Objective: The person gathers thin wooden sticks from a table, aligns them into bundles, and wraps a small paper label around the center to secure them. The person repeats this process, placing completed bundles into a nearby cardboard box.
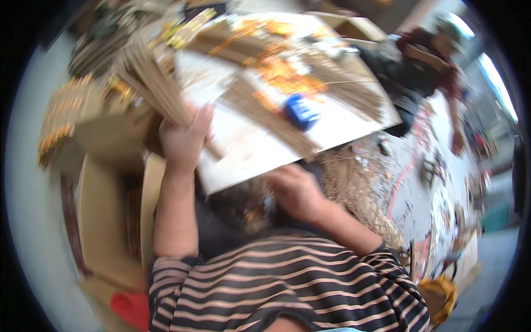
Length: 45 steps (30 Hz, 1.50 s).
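Observation:
My left hand (pixel 183 138) is closed round a bundle of flat brown strips (pixel 149 83), which look like cardboard. The bundle slants up and to the left, over the left edge of a white tabletop (pixel 243 152). At the table's near edge is my right hand (pixel 296 191), smeared by motion, its fingers too blurred to read. Just beyond it, another row of brown strips (pixel 268 116) lies slantwise on the table. A small blue object (pixel 302 112), perhaps a roll or tub, sits beside that row.
Orange and gold pieces (pixel 290 77) lie heaped farther back among more brown strips (pixel 354 91). An open carton (pixel 102 216) stands at my left, near stacked orange-edged bundles (pixel 62 119). Another person (pixel 428 66) sits at the right, with brown shredded material (pixel 354 177) on the floor.

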Each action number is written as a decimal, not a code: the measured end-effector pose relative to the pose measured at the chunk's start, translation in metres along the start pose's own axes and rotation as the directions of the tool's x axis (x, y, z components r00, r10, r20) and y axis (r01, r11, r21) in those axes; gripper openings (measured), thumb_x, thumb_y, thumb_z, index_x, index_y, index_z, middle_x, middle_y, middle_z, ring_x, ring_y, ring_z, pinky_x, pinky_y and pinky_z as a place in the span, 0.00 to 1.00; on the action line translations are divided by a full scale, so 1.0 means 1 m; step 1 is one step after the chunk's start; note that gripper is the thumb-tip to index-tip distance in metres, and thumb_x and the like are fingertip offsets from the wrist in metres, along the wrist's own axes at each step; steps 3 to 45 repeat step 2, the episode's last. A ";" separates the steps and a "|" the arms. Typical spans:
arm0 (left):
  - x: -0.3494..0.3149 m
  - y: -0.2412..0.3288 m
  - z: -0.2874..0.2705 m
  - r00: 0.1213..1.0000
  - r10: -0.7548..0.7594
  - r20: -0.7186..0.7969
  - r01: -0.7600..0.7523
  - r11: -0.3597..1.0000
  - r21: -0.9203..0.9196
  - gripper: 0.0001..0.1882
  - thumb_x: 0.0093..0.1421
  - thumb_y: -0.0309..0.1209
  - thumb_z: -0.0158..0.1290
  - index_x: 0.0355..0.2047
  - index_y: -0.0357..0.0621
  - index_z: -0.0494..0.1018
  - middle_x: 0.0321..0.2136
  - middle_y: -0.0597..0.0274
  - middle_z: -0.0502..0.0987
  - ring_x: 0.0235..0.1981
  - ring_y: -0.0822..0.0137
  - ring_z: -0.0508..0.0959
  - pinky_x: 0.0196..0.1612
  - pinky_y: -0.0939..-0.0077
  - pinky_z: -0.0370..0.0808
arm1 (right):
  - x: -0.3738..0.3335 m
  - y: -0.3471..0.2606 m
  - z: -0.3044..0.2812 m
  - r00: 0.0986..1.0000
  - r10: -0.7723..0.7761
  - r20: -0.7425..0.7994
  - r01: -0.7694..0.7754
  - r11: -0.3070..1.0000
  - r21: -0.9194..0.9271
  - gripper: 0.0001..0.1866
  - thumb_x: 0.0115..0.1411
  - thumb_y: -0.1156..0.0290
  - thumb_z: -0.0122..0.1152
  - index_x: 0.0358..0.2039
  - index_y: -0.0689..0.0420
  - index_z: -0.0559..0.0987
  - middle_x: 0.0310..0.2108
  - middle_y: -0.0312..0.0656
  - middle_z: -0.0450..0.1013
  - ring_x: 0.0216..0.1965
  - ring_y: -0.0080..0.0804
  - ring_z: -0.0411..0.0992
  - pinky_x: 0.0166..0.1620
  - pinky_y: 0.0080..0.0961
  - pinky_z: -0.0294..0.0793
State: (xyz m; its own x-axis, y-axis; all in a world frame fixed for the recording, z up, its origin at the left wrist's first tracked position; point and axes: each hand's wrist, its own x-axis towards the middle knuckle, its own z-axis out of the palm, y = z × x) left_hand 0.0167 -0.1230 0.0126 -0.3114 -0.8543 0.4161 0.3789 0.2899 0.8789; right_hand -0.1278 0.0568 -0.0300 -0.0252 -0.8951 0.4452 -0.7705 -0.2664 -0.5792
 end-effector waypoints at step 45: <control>0.011 -0.022 0.025 0.999 -0.035 0.039 0.031 0.994 0.102 0.09 0.55 0.24 0.54 0.26 0.45 0.63 0.14 0.70 0.63 0.12 0.77 0.65 0.15 0.84 0.64 | -0.004 0.003 -0.002 0.999 0.033 0.025 -0.033 0.999 0.018 0.11 0.48 0.78 0.61 0.34 0.55 0.79 0.30 0.46 0.73 0.35 0.42 0.74 0.38 0.31 0.75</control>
